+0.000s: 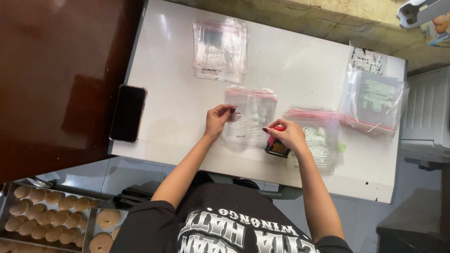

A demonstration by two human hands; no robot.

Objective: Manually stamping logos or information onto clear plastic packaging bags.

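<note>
My left hand (218,120) pinches the left edge of a clear plastic bag (251,117) with a red seal strip, which lies flat on the white table (178,107). My right hand (288,135) grips a small stamp (276,146) with a red top and black base, standing on the table just right of that bag. A second pile of clear bags (318,133) lies under and beside my right hand.
A stack of clear printed bags (220,49) sits at the far middle, another pile (372,100) at the far right. A black phone (127,112) lies at the table's left edge. Trays of round pastries (47,213) stand low at the left.
</note>
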